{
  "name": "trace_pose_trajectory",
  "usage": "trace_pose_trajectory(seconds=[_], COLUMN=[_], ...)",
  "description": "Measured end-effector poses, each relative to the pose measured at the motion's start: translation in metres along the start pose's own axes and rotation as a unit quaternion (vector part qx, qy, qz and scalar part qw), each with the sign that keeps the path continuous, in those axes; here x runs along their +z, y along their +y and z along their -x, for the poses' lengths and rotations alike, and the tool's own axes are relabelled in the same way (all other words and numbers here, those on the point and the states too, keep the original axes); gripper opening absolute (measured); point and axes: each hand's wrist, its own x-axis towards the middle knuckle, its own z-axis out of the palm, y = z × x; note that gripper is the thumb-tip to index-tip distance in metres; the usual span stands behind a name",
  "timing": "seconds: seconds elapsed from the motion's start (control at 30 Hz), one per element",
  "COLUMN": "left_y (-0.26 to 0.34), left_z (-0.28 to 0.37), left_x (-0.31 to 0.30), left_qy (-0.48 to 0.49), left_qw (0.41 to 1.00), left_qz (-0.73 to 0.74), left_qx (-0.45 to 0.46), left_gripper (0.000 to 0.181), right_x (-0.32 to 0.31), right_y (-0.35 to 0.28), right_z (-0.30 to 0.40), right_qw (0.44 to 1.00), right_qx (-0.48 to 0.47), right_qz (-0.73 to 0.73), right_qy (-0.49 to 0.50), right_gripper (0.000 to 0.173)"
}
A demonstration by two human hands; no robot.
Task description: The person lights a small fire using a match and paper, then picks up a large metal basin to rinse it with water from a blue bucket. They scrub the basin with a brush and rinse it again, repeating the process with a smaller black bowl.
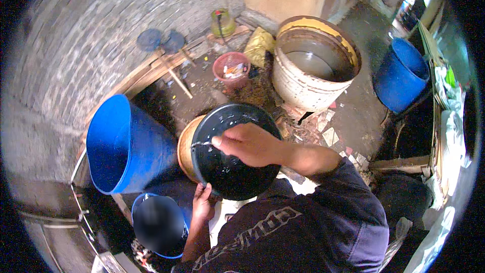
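A black plastic bucket (242,182) with drops and pale flecks inside is in front of me, above a round tan rim (186,148) that shows at its left side. My right hand (252,145) reaches over the bucket, its fingers closed on the thin wire handle (201,143). With thumb and fingers, my left hand (204,200) grips the bucket's lower left rim. What the tan rim belongs to is mostly hidden.
A large blue drum (146,151) lies tilted at left, above a smaller blue-rimmed container (185,235). Farther off stand a red basket (232,81) with litter, a rusty white drum (303,93) holding murky liquid, and another blue drum (398,79). Broken tiles (330,136) lie on the floor.
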Motion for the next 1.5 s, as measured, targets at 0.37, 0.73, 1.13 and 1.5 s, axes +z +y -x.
trace_pose_trajectory(seconds=[0.37, 0.73, 1.13, 1.5], left_y=[0.093, 0.139, 0.157, 0.17], left_z=[-0.164, -0.252, -0.307, -0.317], left_x=[0.239, 0.394, 0.446, 0.493], left_qy=[-0.193, -0.221, -0.235, -0.262], left_qw=[0.98, 0.974, 0.956, 0.91], left_qz=[0.023, -0.045, -0.134, -0.239], left_qx=[-0.032, 0.039, 0.115, 0.214], left_gripper=[0.016, 0.011, 0.015, 0.017], right_x=[-0.236, -0.35, -0.356, -0.344], right_y=[0.097, 0.213, 0.276, 0.295], right_z=[0.005, 0.005, 0.001, 0.018], right_qw=[0.912, 0.853, 0.801, 0.736], right_qx=[0.222, 0.202, 0.185, 0.137], right_qz=[-0.037, -0.055, -0.155, -0.238], right_qy=[0.343, 0.478, 0.547, 0.618], right_gripper=[0.045, 0.039, 0.037, 0.036])
